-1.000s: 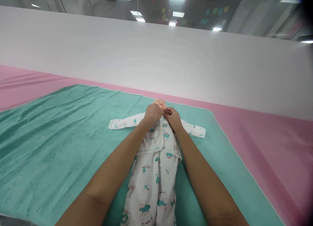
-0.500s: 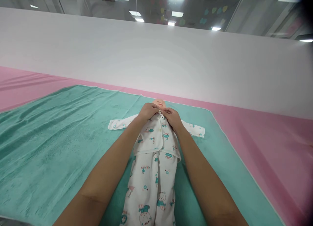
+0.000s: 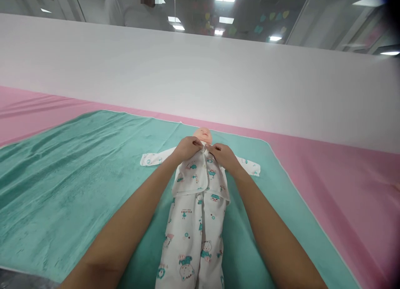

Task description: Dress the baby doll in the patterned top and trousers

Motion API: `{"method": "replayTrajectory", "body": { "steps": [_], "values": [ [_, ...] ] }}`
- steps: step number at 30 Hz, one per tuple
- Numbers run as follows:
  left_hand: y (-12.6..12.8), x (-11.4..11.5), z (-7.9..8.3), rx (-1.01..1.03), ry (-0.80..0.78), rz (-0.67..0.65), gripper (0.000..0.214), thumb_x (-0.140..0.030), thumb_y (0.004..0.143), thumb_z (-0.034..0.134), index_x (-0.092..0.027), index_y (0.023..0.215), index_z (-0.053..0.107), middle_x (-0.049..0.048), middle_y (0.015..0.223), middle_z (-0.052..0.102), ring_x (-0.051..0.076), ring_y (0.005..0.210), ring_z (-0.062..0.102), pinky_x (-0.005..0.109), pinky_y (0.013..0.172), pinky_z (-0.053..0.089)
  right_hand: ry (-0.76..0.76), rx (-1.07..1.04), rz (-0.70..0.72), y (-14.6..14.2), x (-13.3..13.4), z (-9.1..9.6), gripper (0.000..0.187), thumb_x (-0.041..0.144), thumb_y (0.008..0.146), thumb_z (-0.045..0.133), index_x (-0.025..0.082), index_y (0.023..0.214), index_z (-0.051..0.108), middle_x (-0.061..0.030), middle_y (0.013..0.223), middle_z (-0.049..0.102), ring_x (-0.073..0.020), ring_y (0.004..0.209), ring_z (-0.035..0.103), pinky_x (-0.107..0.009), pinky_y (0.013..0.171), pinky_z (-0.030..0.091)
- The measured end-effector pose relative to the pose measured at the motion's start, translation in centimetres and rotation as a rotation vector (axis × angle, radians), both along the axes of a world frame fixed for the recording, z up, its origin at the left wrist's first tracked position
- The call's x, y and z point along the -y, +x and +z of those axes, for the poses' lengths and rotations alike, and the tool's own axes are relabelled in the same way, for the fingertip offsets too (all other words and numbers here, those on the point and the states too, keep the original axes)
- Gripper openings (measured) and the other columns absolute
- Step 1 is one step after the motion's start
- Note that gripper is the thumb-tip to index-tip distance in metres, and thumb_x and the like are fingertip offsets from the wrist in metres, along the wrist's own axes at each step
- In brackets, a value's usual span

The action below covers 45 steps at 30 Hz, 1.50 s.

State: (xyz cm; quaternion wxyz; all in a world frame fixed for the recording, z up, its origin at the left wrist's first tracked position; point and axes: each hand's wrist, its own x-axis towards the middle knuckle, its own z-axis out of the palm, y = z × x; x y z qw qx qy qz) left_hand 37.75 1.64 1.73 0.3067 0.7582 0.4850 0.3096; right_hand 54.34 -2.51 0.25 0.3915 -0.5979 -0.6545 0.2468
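Note:
A baby doll [image 3: 203, 134] lies on its back, head at the far end, dressed in a white baby shirt [image 3: 195, 176] with a teal and pink cartoon print. Matching baby pants [image 3: 184, 226] stretch toward me, and both shirt sleeves are spread out to the sides. My left hand [image 3: 188, 148] pinches the shirt at the collar, on the left of the front opening. Opposite it, my right hand [image 3: 222, 154] is closed on the collar's right side. The fingertips nearly meet under the doll's chin; any fastener between them is too small to make out.
Beneath the doll is a teal blanket [image 3: 87, 172] with wrinkles at the left. A pink sheet [image 3: 340, 180] shows around its edges. A white wall panel [image 3: 200, 76] rises behind, topped by glass in which a person [image 3: 131, 9] is visible.
Both hands have shifted slightly down from the doll's chin, uncovering more of the head and collar. Their fingers remain at the shirt's neckline.

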Motion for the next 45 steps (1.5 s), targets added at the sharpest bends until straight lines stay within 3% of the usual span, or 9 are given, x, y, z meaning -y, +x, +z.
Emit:
{"method": "replayTrajectory", "body": {
  "steps": [4, 8, 12, 18, 24, 26, 32, 39, 45],
  "values": [
    [-1.3, 1.1, 1.7, -0.131, -0.085, -0.192, 0.023, -0.036, 0.07, 0.054, -0.017, 0.074, 0.065, 0.002, 0.076, 0.062, 0.013, 0.066, 0.052, 0.021, 0.055, 0.037, 0.028, 0.212, -0.069, -0.9, 1.4, 1.1, 0.03, 0.044, 0.072, 0.052, 0.018, 0.058, 0.045, 0.0019, 0.059, 0.051, -0.0112, 0.057, 0.041, -0.024, 0.051, 0.028],
    [-0.9, 1.6, 2.2, -0.193, -0.068, -0.172, 0.024, -0.039, 0.068, 0.056, -0.018, 0.075, 0.066, 0.0016, 0.078, 0.063, 0.014, 0.069, 0.053, 0.021, 0.053, 0.036, 0.054, 0.316, -0.139, -1.5, 1.0, 1.3, 0.02, 0.029, 0.069, 0.047, 0.018, 0.053, 0.047, -0.0008, 0.058, 0.054, -0.0127, 0.06, 0.043, -0.026, 0.053, 0.028],
    [-0.4, 1.6, 2.1, -0.227, -0.042, -0.137, 0.021, -0.036, 0.068, 0.055, -0.016, 0.066, 0.063, 0.0017, 0.069, 0.061, 0.013, 0.063, 0.051, 0.021, 0.05, 0.035, 0.011, 0.163, -0.057, -1.0, 0.5, 1.2, 0.022, 0.028, 0.068, 0.044, 0.017, 0.05, 0.048, -0.001, 0.056, 0.055, -0.0119, 0.056, 0.044, -0.025, 0.051, 0.03],
    [-1.1, 1.4, 2.1, -0.139, -0.111, -0.194, 0.015, -0.031, 0.063, 0.058, -0.017, 0.064, 0.064, 0.0015, 0.071, 0.06, 0.012, 0.064, 0.051, 0.02, 0.05, 0.035, -0.186, -0.298, 0.118, 0.1, 0.0, 0.5, 0.015, 0.028, 0.065, 0.056, 0.015, 0.06, 0.06, -0.0039, 0.063, 0.06, -0.0127, 0.06, 0.053, -0.024, 0.055, 0.041],
    [-0.8, 1.5, 1.7, 0.186, -0.214, -0.174, 0.014, -0.027, 0.064, 0.056, -0.015, 0.06, 0.059, 0.0003, 0.058, 0.05, 0.008, 0.052, 0.039, 0.021, 0.048, 0.031, -0.299, -0.535, 0.158, 0.6, 0.2, 0.3, 0.019, 0.033, 0.063, 0.065, 0.015, 0.07, 0.063, -0.0054, 0.073, 0.062, -0.0124, 0.069, 0.056, -0.021, 0.06, 0.044],
    [-0.6, 1.6, 1.6, 0.194, -0.213, -0.155, 0.014, -0.026, 0.063, 0.057, -0.014, 0.055, 0.055, -0.0006, 0.055, 0.046, 0.007, 0.049, 0.036, 0.021, 0.047, 0.029, -0.329, -0.597, 0.153, 0.7, 0.3, 0.2, 0.022, 0.033, 0.063, 0.067, 0.014, 0.072, 0.063, -0.006, 0.076, 0.062, -0.0126, 0.071, 0.057, -0.021, 0.062, 0.045],
    [-0.9, 1.2, 1.7, -0.07, -0.099, -0.21, 0.022, -0.028, 0.062, 0.056, -0.015, 0.046, 0.048, -0.0021, 0.047, 0.036, 0.007, 0.045, 0.028, 0.023, 0.043, 0.021, -0.333, -0.548, 0.14, 0.5, 0.1, 0.0, 0.019, 0.03, 0.062, 0.066, 0.014, 0.07, 0.061, -0.0031, 0.072, 0.057, -0.0117, 0.071, 0.055, -0.019, 0.058, 0.042],
    [-0.8, 1.1, 1.9, -0.157, -0.119, -0.248, 0.014, -0.027, 0.061, 0.056, -0.018, 0.065, 0.066, 0.001, 0.061, 0.057, 0.011, 0.054, 0.045, 0.022, 0.047, 0.031, -0.301, -0.411, 0.14, 0.1, 0.3, 0.3, 0.019, 0.033, 0.063, 0.063, 0.015, 0.067, 0.061, -0.0024, 0.066, 0.056, -0.0106, 0.062, 0.05, -0.022, 0.054, 0.038],
    [-1.3, 1.0, 1.7, 0.068, -0.209, -0.216, 0.014, -0.028, 0.062, 0.06, -0.015, 0.056, 0.06, 0.0, 0.054, 0.051, 0.008, 0.049, 0.04, 0.022, 0.047, 0.032, -0.276, -0.491, 0.171, 0.1, 0.4, 0.2, 0.028, 0.039, 0.06, 0.069, 0.015, 0.074, 0.065, -0.0045, 0.071, 0.06, -0.0123, 0.066, 0.053, -0.025, 0.062, 0.043]
  ]
}}
